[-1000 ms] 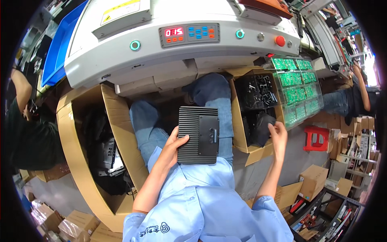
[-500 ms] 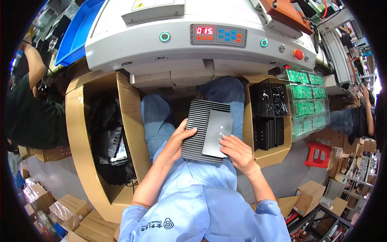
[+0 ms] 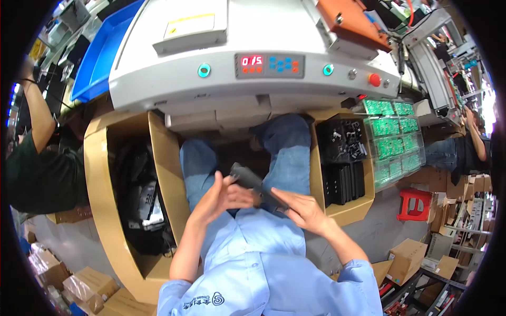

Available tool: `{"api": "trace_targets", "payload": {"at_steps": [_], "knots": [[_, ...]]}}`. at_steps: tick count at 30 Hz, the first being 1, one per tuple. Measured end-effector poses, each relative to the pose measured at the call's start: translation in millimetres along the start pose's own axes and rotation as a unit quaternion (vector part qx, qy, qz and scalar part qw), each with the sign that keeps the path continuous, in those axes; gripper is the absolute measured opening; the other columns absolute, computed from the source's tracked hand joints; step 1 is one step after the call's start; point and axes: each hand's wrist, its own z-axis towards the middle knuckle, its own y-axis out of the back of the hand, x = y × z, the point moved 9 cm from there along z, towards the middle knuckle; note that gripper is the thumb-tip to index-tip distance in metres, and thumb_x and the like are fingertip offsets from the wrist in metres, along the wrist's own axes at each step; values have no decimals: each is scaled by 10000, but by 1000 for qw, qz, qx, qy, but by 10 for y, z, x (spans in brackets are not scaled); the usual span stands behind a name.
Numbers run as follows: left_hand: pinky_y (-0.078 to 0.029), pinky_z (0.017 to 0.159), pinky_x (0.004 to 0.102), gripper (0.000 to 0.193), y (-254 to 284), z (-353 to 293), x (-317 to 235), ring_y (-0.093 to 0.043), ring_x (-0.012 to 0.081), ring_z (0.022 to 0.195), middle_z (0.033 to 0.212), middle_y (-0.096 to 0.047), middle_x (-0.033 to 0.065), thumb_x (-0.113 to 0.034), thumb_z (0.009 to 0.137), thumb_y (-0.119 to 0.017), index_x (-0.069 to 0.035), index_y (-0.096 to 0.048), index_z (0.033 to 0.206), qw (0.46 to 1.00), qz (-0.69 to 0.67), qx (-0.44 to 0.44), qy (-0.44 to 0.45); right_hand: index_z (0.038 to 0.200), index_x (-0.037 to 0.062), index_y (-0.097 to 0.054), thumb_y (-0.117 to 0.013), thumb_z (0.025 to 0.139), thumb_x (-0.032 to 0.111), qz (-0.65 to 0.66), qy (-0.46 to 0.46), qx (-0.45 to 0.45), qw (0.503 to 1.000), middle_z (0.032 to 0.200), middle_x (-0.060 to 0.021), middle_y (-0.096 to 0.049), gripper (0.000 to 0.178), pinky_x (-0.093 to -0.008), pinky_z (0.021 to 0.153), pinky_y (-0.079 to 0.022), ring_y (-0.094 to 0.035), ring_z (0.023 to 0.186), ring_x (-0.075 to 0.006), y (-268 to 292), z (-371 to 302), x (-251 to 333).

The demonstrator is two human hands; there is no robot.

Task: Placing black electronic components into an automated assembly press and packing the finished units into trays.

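Note:
A black metal plate-like housing (image 3: 256, 185), tilted nearly edge-on, is held over my lap. My right hand (image 3: 304, 209) grips its right end, fingers laid along it. My left hand (image 3: 224, 197) has its thumb raised and its fingers stretched toward the housing. The fingertips overlap its near side; whether they press on it I cannot tell. The ribbed face and the smooth grey panel seen earlier are turned out of sight.
Left of my legs, a cardboard box (image 3: 97, 200) holds dark parts. At the right, another box (image 3: 350, 208) holds black plates and small parts. Green circuit boards (image 3: 387, 126) stand in clear trays beside it. Ahead is a white machine (image 3: 174, 84) with buttons; a red stool (image 3: 414, 205) stands right.
The housing has turned from flat to nearly edge-on. My left hand has released its left edge and spread its fingers. The view has shifted slightly, so the machine appears lower.

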Motion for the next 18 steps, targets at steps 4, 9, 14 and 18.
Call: {"api": "trace_targets", "payload": {"at_steps": [4,9,14,18], "knots": [[-466,870,292,433,467,-193,-192,-582,152,1026,1076,-609,63,-176,912,-610,-15,-469,1287,849,482,-174,-126,1159,-10,-576,-571,952,217,335,-303,-59,890,1009,21,-614,307,-235,762,-458,-541,884,-48,-50,-159,-555],[-455,935,320,586,34,-224,-54,-570,185,1080,1209,-571,92,-119,750,-756,11,-499,1261,995,100,-7,-23,1070,43,-609,-581,934,255,431,-312,0,847,931,52,-582,253,-221,768,-414,-497,859,-35,-245,-82,-397],[-489,898,340,597,-199,-109,-106,-583,216,1061,1176,-580,121,-131,747,-762,26,-497,1259,998,-6,-59,-29,1232,11,-532,-582,942,240,397,-274,-48,875,991,30,-568,372,-216,789,-412,-496,886,-52,-123,213,-200],[-478,927,378,661,-317,52,-117,-583,226,1070,1197,-573,126,-187,757,-776,-3,-460,1307,989,-109,56,-85,1284,-9,-492,-587,939,196,186,-233,-137,945,991,-7,-546,413,-226,787,-436,-495,883,-71,615,403,-34]]}}
